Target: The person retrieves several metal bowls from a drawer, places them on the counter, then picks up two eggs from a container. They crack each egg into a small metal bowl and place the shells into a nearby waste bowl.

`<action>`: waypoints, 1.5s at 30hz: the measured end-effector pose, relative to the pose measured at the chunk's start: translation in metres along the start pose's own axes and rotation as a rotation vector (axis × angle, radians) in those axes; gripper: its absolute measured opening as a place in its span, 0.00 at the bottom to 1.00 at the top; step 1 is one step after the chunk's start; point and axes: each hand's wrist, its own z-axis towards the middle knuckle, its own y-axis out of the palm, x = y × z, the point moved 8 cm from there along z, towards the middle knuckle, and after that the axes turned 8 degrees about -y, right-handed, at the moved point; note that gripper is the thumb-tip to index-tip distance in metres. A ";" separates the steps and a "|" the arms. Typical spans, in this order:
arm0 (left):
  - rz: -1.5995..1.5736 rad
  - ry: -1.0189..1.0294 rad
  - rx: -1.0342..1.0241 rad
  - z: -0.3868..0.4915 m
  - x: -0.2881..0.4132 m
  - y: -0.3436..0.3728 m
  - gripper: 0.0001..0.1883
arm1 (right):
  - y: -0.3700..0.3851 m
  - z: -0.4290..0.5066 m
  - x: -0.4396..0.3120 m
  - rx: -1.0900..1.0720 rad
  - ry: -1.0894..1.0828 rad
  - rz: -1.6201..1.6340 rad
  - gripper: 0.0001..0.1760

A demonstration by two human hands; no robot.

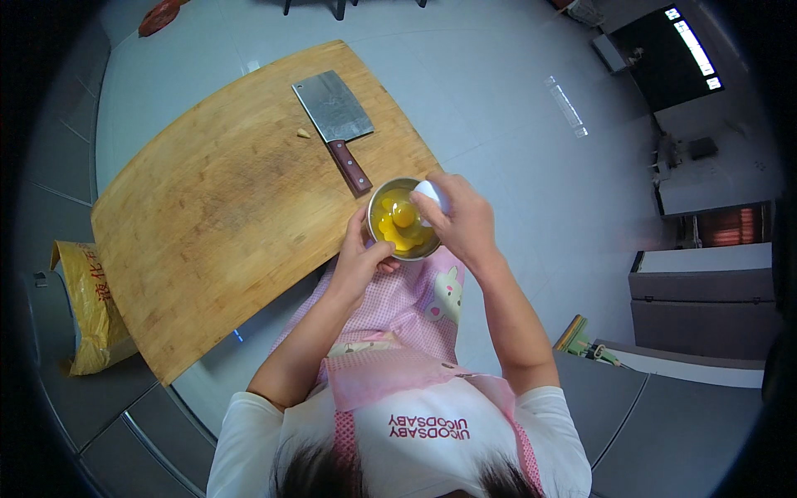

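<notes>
My left hand grips the near left side of a round metal bowl, its thumb at the rim. Raw eggs lie in the bowl, with a rounded whole yolk in the middle and runny yellow yolk spread around it. In my right hand is a smooth white egg, held over the bowl's right side. My fingers cover part of the egg, so I cannot tell whether its shell is whole. The bowl is at the right corner of a wooden board, partly over my pink checked apron.
A cleaver with a dark wooden handle lies on the board, pointing away from me. Beside its blade is a small pale piece, perhaps garlic. A yellow bag bearing writing stands left of the board. Grey cabinets are at right.
</notes>
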 end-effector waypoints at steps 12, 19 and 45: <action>0.012 -0.012 0.014 0.000 -0.005 -0.004 0.39 | -0.073 0.024 0.008 0.190 0.276 0.824 0.15; 0.038 -0.055 0.007 0.003 -0.007 -0.001 0.38 | 0.000 0.008 -0.018 -0.179 -0.060 -0.216 0.19; 0.090 -0.047 -0.020 0.000 0.000 0.011 0.33 | 0.005 -0.120 0.186 0.321 1.030 0.930 0.21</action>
